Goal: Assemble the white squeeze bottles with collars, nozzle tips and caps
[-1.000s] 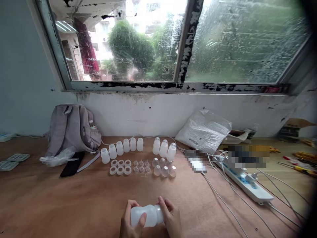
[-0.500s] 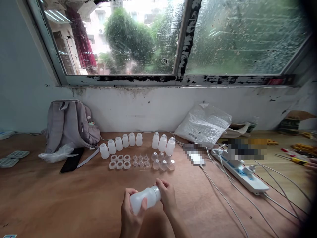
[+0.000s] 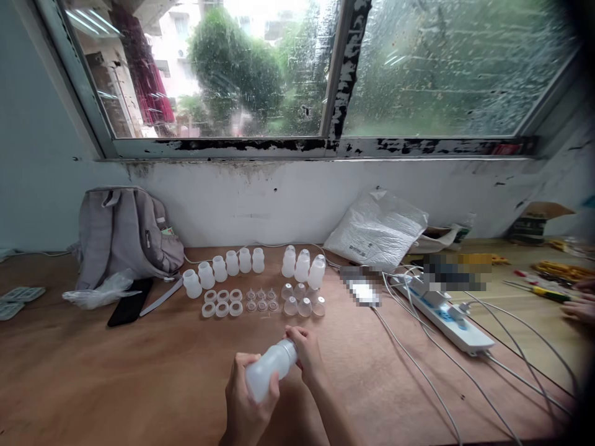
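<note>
My left hand (image 3: 244, 402) is wrapped round the body of a small white plastic bottle (image 3: 269, 376), held tilted above the wooden table (image 3: 116, 378). My right hand (image 3: 307, 356) pinches the bottle's neck end with its fingertips. Beyond the hands stand a row of several open white bottles (image 3: 218, 272), three capped bottles (image 3: 302, 267), several white rings (image 3: 222, 303), small clear nipples (image 3: 263, 300) and clear domed caps (image 3: 300, 301).
A grey backpack (image 3: 125, 235), a crumpled plastic bag (image 3: 95, 292) and a black phone (image 3: 125, 310) lie at the left. A white plastic bag (image 3: 376, 232), a power strip (image 3: 446, 316) with cables and tools (image 3: 553, 282) lie at the right. Another person's hand (image 3: 581, 303) rests at the far right edge.
Both hands have raised the bottle a little and tilted its neck end upward to the right. The view has shifted slightly; another person's hand has come into sight at the right edge.
</note>
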Demonstrator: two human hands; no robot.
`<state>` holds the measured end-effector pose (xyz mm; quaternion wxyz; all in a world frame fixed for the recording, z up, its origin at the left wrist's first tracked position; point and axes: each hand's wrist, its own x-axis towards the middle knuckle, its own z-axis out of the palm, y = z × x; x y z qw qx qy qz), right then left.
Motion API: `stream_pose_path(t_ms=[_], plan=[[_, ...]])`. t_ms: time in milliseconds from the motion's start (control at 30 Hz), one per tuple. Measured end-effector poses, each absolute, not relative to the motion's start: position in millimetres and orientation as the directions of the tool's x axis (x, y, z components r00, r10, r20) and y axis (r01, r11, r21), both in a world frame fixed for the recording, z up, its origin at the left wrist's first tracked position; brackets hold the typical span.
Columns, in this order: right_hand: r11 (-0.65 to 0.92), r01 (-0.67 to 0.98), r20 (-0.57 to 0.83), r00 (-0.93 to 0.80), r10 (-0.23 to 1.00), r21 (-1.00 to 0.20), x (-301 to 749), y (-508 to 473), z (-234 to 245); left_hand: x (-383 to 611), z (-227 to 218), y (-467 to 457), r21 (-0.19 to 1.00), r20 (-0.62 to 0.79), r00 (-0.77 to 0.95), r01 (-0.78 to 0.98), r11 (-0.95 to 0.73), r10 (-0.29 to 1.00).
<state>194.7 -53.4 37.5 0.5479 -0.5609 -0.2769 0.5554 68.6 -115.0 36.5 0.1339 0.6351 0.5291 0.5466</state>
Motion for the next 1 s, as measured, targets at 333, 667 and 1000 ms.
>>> stream_pose_path(t_ms=[333,667,1000], plan=[[-0.197,0.022,-0.171,0.409,0.896,-0.980,236,-37,13,47,41,-125,0.731,0.647,-0.159,0.407,-0.547,0.746],[-0.208,0.660,0.188,0.477,0.859,-0.722,279,-41,-9,35,31,-98,0.987,-0.141,-0.380,-0.124,0.100,0.914],[-0.218,0.596,0.148,0.503,0.852,-0.773,296,-32,-22,23,2,-88,0.833,-0.329,-0.129,-0.506,0.223,0.936]])
